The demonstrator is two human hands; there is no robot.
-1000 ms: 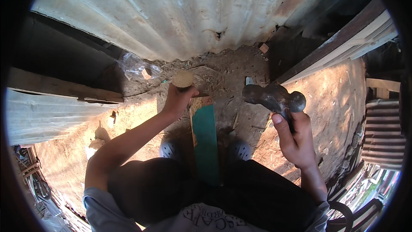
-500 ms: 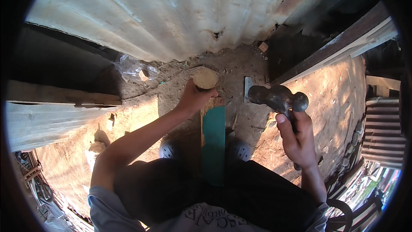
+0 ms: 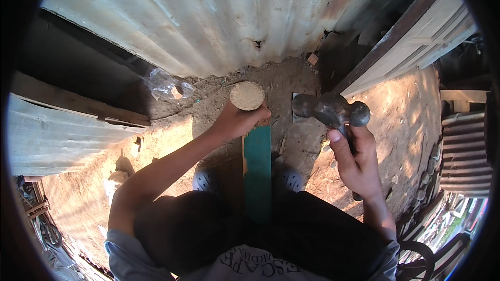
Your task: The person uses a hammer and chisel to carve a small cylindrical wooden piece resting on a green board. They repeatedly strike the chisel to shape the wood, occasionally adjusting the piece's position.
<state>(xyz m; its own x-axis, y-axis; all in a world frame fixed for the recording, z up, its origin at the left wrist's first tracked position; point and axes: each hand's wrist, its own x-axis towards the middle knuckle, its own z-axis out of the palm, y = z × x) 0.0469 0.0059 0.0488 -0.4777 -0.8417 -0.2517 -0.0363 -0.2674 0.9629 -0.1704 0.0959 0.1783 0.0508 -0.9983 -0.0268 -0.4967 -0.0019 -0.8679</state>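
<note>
My left hand [image 3: 234, 120] grips a wooden cylinder [image 3: 247, 95] with a pale, rough round top, at the far end of a teal-painted board [image 3: 257, 164] with bare wood along its edge. The board runs back between my dark-trousered knees. My right hand [image 3: 358, 164] is closed round the handle of a dark metal hammer [image 3: 330, 110], its double-ended head held up beside the cylinder, to the right and apart from it. Below, my pale perforated clogs [image 3: 204, 180] stand on either side of the board. Whatever is under the cylinder is hidden by my left hand.
A rusty corrugated metal sheet [image 3: 219, 21] rises in front. Wooden beams [image 3: 78, 104] flank me at left, a panelled board [image 3: 403, 47] at right. On the dirt ground [image 3: 396, 135] lie a plastic bag [image 3: 164, 80] and a small block [image 3: 312, 58]. More corrugated sheeting [image 3: 465, 153] is at far right.
Over the last second my left hand and the cylinder have moved right and tilted so more of the round top shows. The board appears farther right. The hammer has shifted only slightly.
</note>
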